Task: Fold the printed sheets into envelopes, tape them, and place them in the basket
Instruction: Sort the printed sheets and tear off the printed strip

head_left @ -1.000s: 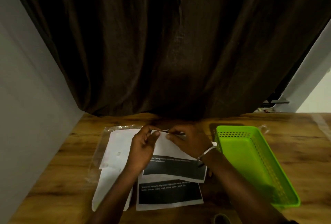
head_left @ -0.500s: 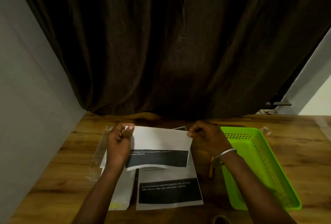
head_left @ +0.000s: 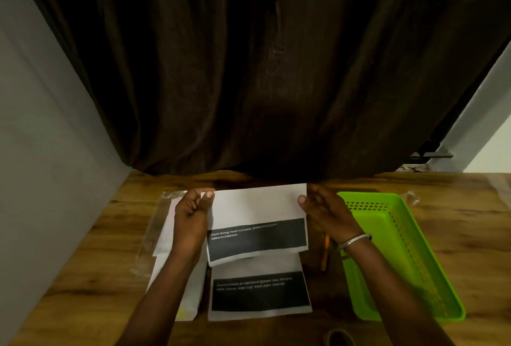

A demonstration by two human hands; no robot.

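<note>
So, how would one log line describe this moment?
left hand: pinches white printed paper sheet, top-left corner | right hand: pinches top-right corner | below: second printed sheet | green plastic basket: at right

Seems a room in someone's home: a heavy brown curtain [head_left: 249,69] hangs down to a wood-grain table [head_left: 470,235], which is tucked against a plain grey wall [head_left: 41,124].
</note>
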